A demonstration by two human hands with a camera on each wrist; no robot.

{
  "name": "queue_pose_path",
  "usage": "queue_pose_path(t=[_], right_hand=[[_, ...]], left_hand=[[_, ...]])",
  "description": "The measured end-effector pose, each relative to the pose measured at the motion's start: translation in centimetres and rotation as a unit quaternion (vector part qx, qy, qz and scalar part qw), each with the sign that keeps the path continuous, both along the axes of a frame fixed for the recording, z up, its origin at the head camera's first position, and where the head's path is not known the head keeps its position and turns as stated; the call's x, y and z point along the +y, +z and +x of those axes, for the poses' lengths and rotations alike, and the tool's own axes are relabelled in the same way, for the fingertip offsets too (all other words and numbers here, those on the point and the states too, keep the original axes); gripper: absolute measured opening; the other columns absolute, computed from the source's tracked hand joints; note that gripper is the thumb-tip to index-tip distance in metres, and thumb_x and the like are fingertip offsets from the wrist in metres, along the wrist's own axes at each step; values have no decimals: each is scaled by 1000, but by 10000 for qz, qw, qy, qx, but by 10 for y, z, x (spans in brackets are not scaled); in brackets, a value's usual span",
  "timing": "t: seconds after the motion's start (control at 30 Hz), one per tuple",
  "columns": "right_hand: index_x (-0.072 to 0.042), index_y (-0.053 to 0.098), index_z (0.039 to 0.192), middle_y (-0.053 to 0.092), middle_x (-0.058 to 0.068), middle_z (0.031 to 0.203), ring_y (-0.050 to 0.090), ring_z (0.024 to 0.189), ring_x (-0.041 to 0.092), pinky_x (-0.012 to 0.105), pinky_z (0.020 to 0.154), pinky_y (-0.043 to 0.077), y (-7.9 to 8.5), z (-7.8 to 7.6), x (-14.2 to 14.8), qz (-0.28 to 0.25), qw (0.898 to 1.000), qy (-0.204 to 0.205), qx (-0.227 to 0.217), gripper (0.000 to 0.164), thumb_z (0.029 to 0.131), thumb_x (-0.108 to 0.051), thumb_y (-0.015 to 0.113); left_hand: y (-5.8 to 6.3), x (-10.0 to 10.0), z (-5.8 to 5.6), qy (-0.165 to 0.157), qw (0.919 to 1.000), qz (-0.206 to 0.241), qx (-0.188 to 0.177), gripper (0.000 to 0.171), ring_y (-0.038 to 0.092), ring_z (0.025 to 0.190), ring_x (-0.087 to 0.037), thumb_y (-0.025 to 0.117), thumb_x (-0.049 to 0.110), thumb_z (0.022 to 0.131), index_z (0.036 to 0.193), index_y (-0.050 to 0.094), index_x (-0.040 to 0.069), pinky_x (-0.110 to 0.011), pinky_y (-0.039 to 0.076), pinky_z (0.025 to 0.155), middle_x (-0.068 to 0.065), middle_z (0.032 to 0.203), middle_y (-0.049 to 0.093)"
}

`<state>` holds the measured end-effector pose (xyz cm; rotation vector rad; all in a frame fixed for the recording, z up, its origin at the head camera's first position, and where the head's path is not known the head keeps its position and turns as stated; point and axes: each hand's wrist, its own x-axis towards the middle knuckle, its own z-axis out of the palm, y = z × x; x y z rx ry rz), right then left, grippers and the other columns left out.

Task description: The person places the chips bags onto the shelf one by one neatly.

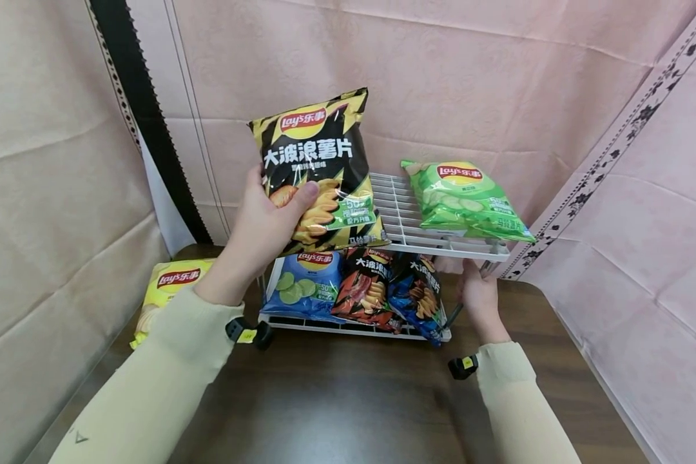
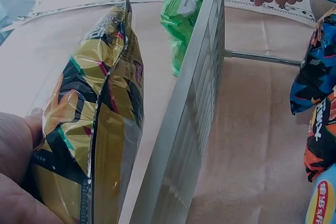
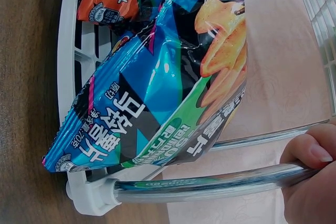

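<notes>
My left hand (image 1: 272, 219) grips a black and gold bag of Lay's chips (image 1: 310, 161), thumb across its front, above the left part of a white two-tier rack (image 1: 397, 206). In the left wrist view the bag (image 2: 100, 108) stands apart from the upper shelf (image 2: 194, 93). My right hand (image 1: 478, 293) holds a metal post of the rack, its fingers curled round the bar (image 3: 210, 183). A green chip bag (image 1: 464, 200) lies on the upper shelf's right side. Below are a light blue bag (image 1: 304, 287), a red and black bag (image 1: 365, 290) and a dark blue bag (image 1: 417, 293).
A yellow chip bag (image 1: 171, 283) lies on the brown table (image 1: 325, 386), left of the rack and partly behind my left forearm. Pink cloth (image 1: 470, 77) hangs behind and at the sides. A dark strip (image 1: 151, 116) runs down the back left corner.
</notes>
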<state>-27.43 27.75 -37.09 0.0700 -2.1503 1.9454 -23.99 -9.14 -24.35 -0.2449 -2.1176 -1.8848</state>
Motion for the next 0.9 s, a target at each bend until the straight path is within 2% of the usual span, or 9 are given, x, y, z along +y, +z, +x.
queue_pose_path(t=[0.2,0.33,0.43,0.57,0.7,0.8,0.9], right_hand=[[-7,34,61,35,3,47,31,40,22,38,43,30,0,0,0,229,9997,-3,76,52,107,-32,32],[-8,33,61,34,1,47,30,40,20,35,41,29,-1,0,0,175,9998,-13,28,52,107,-32,32],[-6,34,66,34,1,47,31,41,20,35,42,30,0,0,0,211,9998,-7,46,49,107,-32,32],[-5,35,70,35,2,48,32,41,21,36,43,31,1,0,0,246,9996,-70,71,46,107,-32,32],[-9,35,65,35,0,47,32,42,19,33,43,31,0,0,1,98,9999,-87,-61,48,106,-32,34],[-10,35,60,35,-1,47,32,42,18,31,44,32,-1,1,1,44,9999,-81,-134,51,106,-32,34],[-10,35,58,34,-1,46,31,42,19,32,43,31,-1,1,0,57,9999,-67,-112,53,106,-32,34]], left_hand=[[7,8,-13,184,9985,-500,-153,103,51,115,-21,68,65,77,150,12,19,-37,45,94,-9,134,42],[3,12,-16,127,9968,-787,-26,103,43,125,-23,68,62,80,152,9,17,-40,38,101,-12,142,37],[1,15,-17,8,9966,-824,78,102,36,132,-23,69,57,83,153,6,17,-42,32,106,-12,148,30],[1,19,-20,23,9958,-916,94,101,30,137,-22,67,57,84,153,5,18,-43,28,108,-11,152,25],[0,22,-25,106,9949,-1004,43,102,31,135,-22,67,59,82,153,5,18,-44,29,108,-11,151,24],[-2,22,-27,262,9893,-1434,102,101,37,129,-28,66,59,83,153,5,19,-48,34,104,-12,149,20],[-4,20,-28,398,9759,-2143,134,98,40,125,-35,63,60,85,153,5,19,-53,37,100,-16,149,15]])
